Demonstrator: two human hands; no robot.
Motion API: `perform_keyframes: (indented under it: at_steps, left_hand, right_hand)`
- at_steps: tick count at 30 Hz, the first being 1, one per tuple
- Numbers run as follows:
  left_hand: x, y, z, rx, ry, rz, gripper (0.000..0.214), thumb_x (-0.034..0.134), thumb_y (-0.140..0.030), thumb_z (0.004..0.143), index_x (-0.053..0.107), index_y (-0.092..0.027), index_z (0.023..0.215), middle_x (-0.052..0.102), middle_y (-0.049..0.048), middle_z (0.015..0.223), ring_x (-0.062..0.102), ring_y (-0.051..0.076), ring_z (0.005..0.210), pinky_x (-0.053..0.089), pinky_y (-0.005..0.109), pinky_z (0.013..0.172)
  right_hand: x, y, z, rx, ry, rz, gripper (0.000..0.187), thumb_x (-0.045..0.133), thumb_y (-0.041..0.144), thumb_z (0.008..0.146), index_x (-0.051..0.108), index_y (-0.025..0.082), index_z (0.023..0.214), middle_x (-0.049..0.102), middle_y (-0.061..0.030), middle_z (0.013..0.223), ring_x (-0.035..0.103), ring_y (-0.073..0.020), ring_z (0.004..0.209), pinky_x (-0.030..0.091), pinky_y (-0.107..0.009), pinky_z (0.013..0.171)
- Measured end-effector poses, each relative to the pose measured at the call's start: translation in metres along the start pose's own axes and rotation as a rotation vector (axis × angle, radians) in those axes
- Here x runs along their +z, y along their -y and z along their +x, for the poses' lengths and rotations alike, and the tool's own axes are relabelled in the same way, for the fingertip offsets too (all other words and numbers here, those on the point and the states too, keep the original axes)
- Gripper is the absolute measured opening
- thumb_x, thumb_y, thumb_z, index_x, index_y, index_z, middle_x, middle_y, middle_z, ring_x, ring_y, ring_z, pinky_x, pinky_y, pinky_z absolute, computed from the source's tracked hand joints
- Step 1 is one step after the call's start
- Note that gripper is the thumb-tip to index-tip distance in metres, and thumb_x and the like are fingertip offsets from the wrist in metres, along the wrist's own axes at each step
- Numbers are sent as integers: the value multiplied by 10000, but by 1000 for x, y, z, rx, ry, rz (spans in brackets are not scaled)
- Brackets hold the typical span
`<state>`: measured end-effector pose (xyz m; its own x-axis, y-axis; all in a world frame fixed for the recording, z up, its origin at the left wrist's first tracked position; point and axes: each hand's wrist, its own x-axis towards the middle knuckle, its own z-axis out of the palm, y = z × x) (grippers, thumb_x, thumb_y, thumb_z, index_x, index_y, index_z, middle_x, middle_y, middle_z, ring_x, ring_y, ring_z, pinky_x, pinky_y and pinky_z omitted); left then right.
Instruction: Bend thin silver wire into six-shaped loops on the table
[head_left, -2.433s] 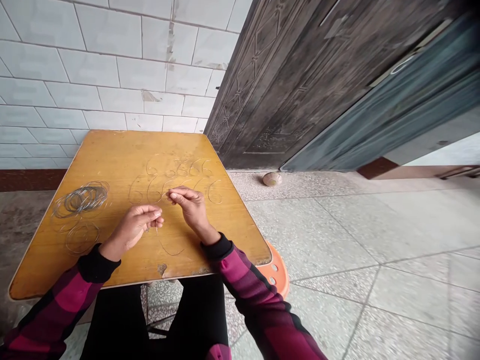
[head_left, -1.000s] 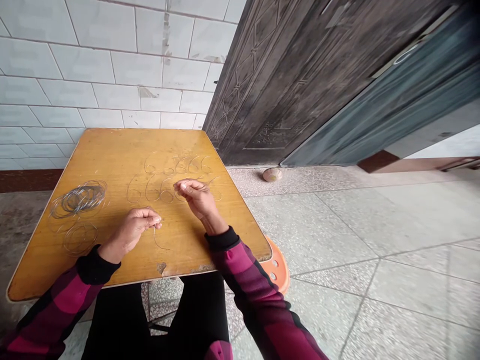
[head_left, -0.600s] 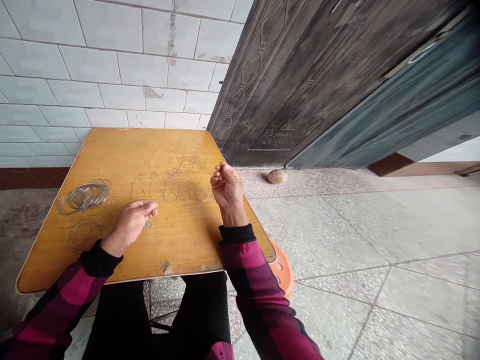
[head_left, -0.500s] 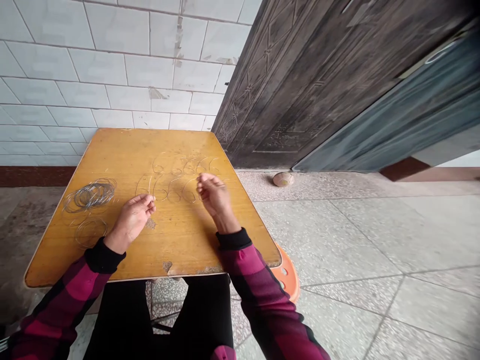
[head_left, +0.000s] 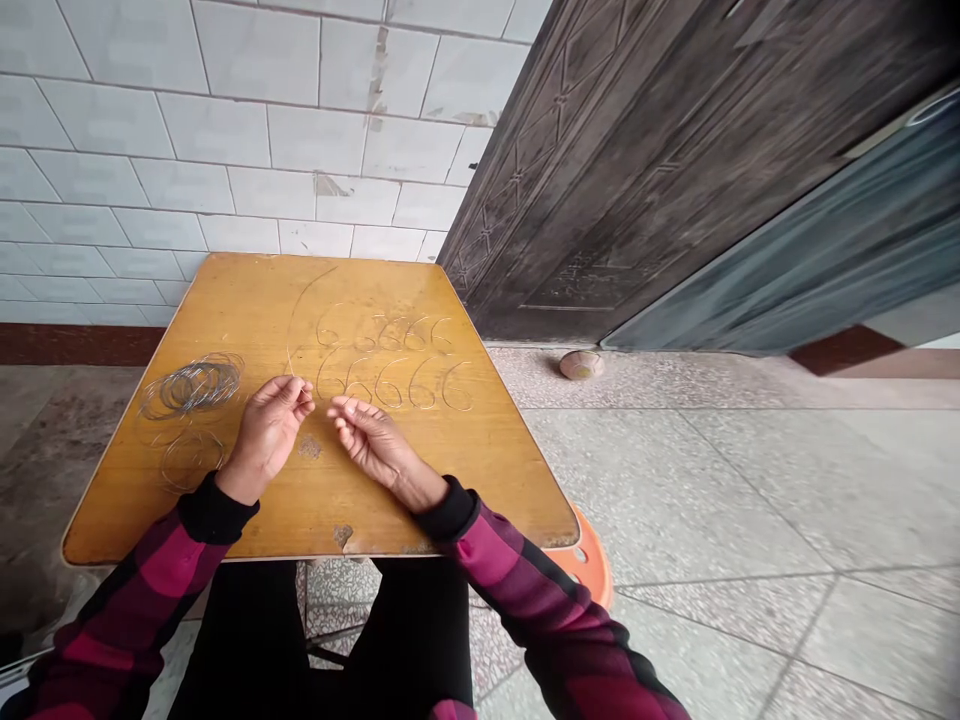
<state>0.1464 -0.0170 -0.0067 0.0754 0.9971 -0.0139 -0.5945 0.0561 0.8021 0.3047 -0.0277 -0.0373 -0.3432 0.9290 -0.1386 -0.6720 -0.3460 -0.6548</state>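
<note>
My left hand (head_left: 268, 425) is closed in a pinch on a long thin wire (head_left: 294, 320) that curves up and away over the yellow wooden table (head_left: 225, 290). My right hand (head_left: 369, 438) lies just right of it, fingers loosely apart and pointing at the left hand, with nothing seen in it. Beyond both hands, several bent wire pieces shaped like a 6 (head_left: 390, 380) lie in two rows. A coil of wire rings (head_left: 193, 386) and a single ring (head_left: 191, 456) lie left of my left hand.
An orange plastic stool (head_left: 589, 560) stands under the table's right front corner. A small round bowl-like object (head_left: 581, 364) lies on the stone floor by the dark carved door (head_left: 637, 180). A white tiled wall (head_left: 225, 130) rises behind the table.
My right hand carried a bent piece to the right end of the near row, left it there and came back beside my left hand. A long wire now arcs up from my left hand.
</note>
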Motion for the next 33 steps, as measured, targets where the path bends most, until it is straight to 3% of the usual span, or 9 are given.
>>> perform_keyframes:
  at_steps: [4,9,13,15,18,24,33]
  left_hand:
    - [3,4,-2,36,-21,71,212,788,-301,670,648,-161,745,633,1,782,555,87,706,441,230,684]
    - [4,2,-3,-47,28,78,206,781,-292,678,638,-154,734,623,3,748,534,79,655,419,205,609]
    - [1,-7,-1,-61,19,86,194,775,-283,683,638,-161,746,624,-1,720,506,64,592,388,184,538]
    - [0,-10,0,-19,9,124,193,773,-281,682,659,-166,786,631,-3,708,506,63,577,382,186,528]
    - [1,-12,-1,45,8,198,228,765,-279,688,695,-172,877,645,-2,692,510,66,556,376,201,518]
    - [5,-7,-5,97,51,314,211,733,-296,725,711,-159,883,647,8,671,512,75,531,386,211,500]
    - [0,-1,-4,240,101,588,209,647,-303,812,701,-155,950,657,6,689,519,79,503,420,224,498]
  right_hand:
    - [11,-12,-6,-124,-9,-169,280,823,217,635,724,212,897,730,17,808,667,-81,643,582,-197,629]
    - [8,-12,-5,-318,-32,-378,158,788,305,681,749,231,816,701,21,668,640,-102,570,561,-249,582]
    - [9,-6,-9,-412,39,-477,84,771,307,708,746,253,767,729,-4,878,672,-125,725,571,-285,673]
    - [12,-4,-11,-410,60,-464,91,766,332,714,735,256,754,725,-10,999,682,-150,861,569,-320,766]
    - [14,-2,-11,-359,64,-387,139,759,364,723,721,247,789,742,-11,932,691,-162,886,559,-352,821]
    - [12,3,-3,-327,21,-311,267,776,364,700,715,244,930,737,14,757,689,-119,673,578,-284,690]
    - [11,11,0,-346,-33,-551,291,705,401,755,723,206,970,691,6,712,646,-106,571,549,-252,538]
